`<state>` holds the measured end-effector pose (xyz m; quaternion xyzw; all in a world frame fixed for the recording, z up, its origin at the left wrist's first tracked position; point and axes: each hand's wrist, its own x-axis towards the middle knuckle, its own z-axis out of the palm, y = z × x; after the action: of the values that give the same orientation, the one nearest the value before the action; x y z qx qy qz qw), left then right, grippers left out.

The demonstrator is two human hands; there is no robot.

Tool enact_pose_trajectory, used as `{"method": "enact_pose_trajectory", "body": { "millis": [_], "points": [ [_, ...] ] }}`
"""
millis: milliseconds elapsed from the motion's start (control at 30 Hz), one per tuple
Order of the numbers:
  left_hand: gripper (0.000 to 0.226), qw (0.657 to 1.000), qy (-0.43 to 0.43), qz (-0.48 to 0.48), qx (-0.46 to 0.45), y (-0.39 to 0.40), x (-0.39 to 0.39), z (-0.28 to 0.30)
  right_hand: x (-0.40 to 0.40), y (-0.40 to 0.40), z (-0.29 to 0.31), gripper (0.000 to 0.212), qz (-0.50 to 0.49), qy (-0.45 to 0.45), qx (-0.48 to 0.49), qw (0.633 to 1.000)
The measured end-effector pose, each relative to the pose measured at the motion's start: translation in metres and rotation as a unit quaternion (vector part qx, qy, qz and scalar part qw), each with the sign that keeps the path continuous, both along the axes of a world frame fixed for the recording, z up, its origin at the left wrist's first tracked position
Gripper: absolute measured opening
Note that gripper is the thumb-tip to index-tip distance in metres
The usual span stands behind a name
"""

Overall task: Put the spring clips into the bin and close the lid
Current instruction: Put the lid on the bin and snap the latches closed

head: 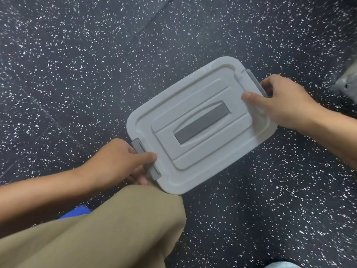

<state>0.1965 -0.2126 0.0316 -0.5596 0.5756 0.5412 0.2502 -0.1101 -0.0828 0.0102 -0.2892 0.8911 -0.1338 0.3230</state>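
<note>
A light grey bin sits on the dark speckled floor with its lid (195, 105) lying flat on top, so the inside and any spring clips are hidden. The lid has a darker grey handle (201, 125) in its middle. My left hand (123, 161) grips the grey latch (146, 161) at the bin's near-left end, thumb resting on the lid's edge. My right hand (284, 101) holds the grey latch (255, 82) at the far-right end, thumb pressed on the lid.
My knee in khaki trousers (116, 225) touches the bin's near corner. A blue object (77, 211) peeks out beneath my left forearm. A pale crumpled thing (347, 82) lies at the right edge. The black speckled floor (77, 74) surrounds the bin.
</note>
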Motion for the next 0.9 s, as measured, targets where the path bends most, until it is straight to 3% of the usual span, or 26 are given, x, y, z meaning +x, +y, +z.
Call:
{"method": "enact_pose_trajectory", "body": {
  "millis": [133, 267, 400, 533, 633, 800, 900],
  "points": [
    [0.057, 0.997, 0.042, -0.054, 0.040, 0.003, -0.010, 0.016, 0.003, 0.002, 0.000, 0.045, 0.004, 0.019, -0.007, 1.000],
    [0.046, 0.966, 0.139, -0.199, -0.088, 0.014, -0.033, 0.025, 0.009, 0.004, -0.004, 0.043, -0.018, 0.042, -0.041, 0.998],
    [0.036, 0.942, 0.212, -0.230, -0.122, 0.026, -0.063, 0.024, 0.015, 0.007, -0.010, 0.038, -0.028, 0.072, -0.084, 0.993],
    [0.029, 0.888, 0.247, -0.334, -0.196, 0.046, -0.088, 0.021, 0.019, 0.013, -0.017, 0.036, -0.032, 0.073, -0.128, 0.989],
    [0.025, 0.826, 0.302, -0.404, -0.252, 0.065, -0.106, 0.014, 0.013, 0.017, -0.023, 0.039, -0.042, 0.043, -0.154, 0.986],
    [0.023, 0.661, 0.382, -0.570, -0.303, 0.086, -0.139, -0.021, -0.006, 0.030, -0.042, 0.035, -0.095, -0.077, -0.222, 0.967],
    [0.021, 0.592, 0.397, -0.627, -0.315, 0.092, -0.147, -0.037, -0.015, 0.053, -0.057, 0.045, -0.143, -0.103, -0.288, 0.941]
  ]
}}
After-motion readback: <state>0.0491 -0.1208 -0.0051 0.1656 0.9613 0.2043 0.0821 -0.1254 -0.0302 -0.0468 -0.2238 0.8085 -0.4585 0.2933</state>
